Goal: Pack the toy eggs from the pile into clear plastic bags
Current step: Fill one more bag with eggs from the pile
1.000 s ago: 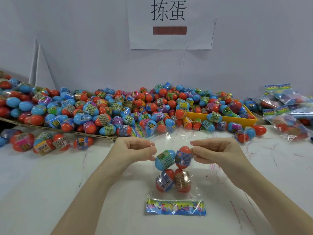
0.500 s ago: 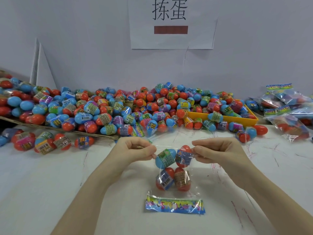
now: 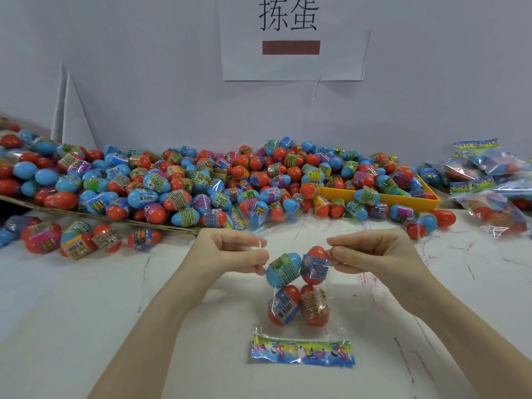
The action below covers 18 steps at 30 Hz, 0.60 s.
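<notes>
At nine o'clock, loose eggs (image 3: 74, 240) lie on the table (image 3: 72, 312). The pile (image 3: 201, 182) runs across from ten to one o'clock. At centre, the left hand (image 3: 227, 254) pinches the left edge of the bag (image 3: 299, 295) with curled fingers. The bag holds four eggs and lies on the table, its printed header (image 3: 302, 350) at six o'clock. The right hand (image 3: 374, 254) pinches the right edge. A yellow tray (image 3: 383, 197) sits at two o'clock, packed bags (image 3: 489, 180) at three.
</notes>
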Each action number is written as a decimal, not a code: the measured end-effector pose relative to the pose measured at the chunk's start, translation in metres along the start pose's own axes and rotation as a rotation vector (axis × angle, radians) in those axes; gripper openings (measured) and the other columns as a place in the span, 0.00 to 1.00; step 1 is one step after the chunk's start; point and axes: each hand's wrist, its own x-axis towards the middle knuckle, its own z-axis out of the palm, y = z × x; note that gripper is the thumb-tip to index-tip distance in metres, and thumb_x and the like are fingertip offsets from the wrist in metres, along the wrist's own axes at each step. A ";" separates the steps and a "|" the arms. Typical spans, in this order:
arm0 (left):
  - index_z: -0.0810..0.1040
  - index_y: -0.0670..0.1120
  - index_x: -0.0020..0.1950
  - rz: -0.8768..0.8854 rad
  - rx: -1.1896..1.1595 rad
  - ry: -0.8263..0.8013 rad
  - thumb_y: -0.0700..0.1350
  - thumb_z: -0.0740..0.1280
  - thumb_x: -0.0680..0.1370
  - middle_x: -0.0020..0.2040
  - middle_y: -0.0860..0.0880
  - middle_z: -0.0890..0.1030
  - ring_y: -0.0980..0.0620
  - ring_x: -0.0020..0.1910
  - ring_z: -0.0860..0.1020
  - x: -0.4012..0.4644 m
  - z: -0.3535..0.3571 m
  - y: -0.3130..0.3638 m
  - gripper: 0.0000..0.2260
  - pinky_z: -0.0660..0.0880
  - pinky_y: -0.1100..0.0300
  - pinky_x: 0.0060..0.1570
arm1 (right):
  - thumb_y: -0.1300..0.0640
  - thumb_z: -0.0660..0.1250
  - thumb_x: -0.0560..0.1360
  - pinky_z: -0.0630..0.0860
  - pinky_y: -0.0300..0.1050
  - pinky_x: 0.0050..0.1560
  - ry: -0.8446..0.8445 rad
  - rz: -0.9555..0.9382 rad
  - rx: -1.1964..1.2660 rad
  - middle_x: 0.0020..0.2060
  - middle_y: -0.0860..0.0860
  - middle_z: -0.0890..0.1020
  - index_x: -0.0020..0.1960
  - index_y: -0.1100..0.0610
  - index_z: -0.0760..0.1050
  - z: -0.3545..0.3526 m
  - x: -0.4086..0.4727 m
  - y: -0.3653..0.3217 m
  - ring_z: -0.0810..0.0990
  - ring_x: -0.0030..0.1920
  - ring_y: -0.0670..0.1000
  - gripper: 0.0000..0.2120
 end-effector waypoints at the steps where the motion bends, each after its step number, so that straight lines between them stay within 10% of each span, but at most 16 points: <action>1: 0.85 0.46 0.34 0.008 0.006 -0.009 0.41 0.73 0.58 0.30 0.45 0.82 0.51 0.29 0.82 0.000 0.000 0.001 0.06 0.76 0.67 0.31 | 0.72 0.68 0.66 0.77 0.34 0.31 0.000 -0.008 0.000 0.31 0.54 0.84 0.32 0.52 0.83 0.000 0.000 0.000 0.83 0.31 0.49 0.16; 18: 0.83 0.45 0.28 -0.044 -0.127 -0.149 0.34 0.67 0.61 0.28 0.46 0.81 0.51 0.28 0.81 0.002 -0.008 -0.004 0.08 0.77 0.67 0.30 | 0.77 0.65 0.66 0.78 0.33 0.33 -0.097 -0.187 -0.070 0.30 0.48 0.84 0.31 0.49 0.83 -0.001 -0.002 0.002 0.83 0.33 0.46 0.23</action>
